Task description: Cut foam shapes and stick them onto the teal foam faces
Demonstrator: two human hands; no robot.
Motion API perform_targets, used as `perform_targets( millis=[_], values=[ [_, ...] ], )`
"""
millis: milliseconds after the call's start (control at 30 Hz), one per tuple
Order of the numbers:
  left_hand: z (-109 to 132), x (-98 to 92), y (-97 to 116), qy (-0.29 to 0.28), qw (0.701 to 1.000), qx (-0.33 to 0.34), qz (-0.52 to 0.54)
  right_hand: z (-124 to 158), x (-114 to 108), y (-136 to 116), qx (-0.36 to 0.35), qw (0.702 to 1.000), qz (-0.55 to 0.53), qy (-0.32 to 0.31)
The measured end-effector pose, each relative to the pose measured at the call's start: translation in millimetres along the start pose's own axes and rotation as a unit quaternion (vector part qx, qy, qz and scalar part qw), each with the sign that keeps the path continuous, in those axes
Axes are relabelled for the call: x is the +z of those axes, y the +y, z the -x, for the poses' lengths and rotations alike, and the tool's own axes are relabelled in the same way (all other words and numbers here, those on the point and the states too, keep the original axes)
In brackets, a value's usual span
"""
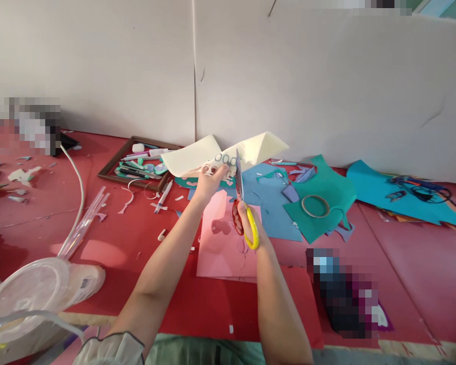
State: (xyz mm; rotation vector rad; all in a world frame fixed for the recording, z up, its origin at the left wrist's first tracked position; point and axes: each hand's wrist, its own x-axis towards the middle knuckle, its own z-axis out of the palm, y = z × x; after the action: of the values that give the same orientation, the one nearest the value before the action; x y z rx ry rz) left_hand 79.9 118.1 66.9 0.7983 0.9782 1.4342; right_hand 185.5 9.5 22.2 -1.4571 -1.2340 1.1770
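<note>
Raised above the table is a cream paper sheet [264, 146] with a row of drawn rounded outlines, gripped by my left hand [211, 185] at its lower middle. My right hand [253, 225] is closed round the handles of a pair of scissors [239, 177] with a yellow and red grip. The blades point up and away, against the paper just right of my left fingers. Whether the blades are apart I cannot tell. Below my hands lies a pink sheet [215, 253], partly over a blue sheet [285, 223].
A brown framed tray [116, 167] with pens and cutters stands at the back left. Green sheets carry a tape roll [315, 206]; a teal sheet [414, 195] bears a cabled tool. Clear straws [85, 220] and a plastic tub [34, 284] are at left. A wall closes the back.
</note>
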Motion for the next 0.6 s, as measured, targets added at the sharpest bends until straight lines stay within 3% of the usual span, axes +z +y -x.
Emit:
perform_targets(
  millis=[333,600],
  values=[
    [2.1,-1.7,1.8,-0.005,1.000,-0.014,0.001,1.9,1.7,-4.2,0.000,1.000,-0.031,-0.003],
    [-3.7,-4.1,-0.3,-0.057,0.998,0.012,0.013,-2.6,1.2,2.2,-0.024,0.999,0.015,0.040]
  ],
)
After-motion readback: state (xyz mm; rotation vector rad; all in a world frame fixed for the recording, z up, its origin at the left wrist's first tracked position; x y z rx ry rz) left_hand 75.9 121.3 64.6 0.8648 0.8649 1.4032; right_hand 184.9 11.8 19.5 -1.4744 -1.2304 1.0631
